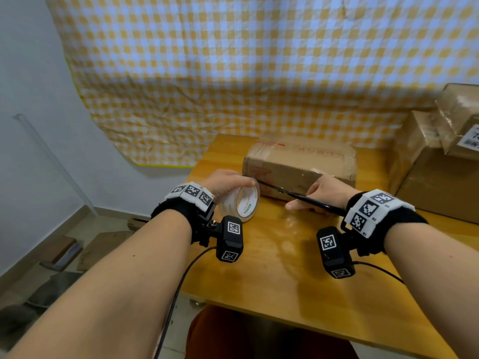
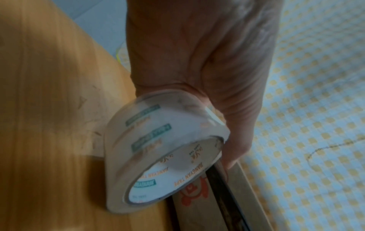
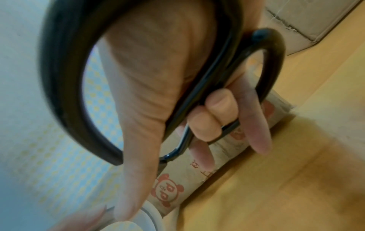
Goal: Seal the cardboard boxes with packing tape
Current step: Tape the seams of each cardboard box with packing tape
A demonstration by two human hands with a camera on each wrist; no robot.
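Note:
A clear packing tape roll point(image 1: 241, 202) stands on its edge on the wooden table point(image 1: 272, 268), by the front left corner of a closed cardboard box point(image 1: 300, 164). My left hand point(image 1: 233, 181) grips the roll from above, with the fingers curled over its rim point(image 2: 158, 148). My right hand point(image 1: 318, 195) holds black scissors point(image 1: 285, 192), with the thumb and fingers through the handle loops point(image 3: 272, 62). The blades run left along the box's near face point(image 2: 189, 192) and reach the roll. The box carries a red printed figure point(image 3: 166, 192).
Larger cardboard boxes point(image 1: 440, 161) are stacked at the table's right end, close to my right wrist. A yellow checked cloth point(image 1: 233, 73) hangs on the wall behind. The table's left edge drops to a floor with flattened cardboard point(image 1: 101, 244).

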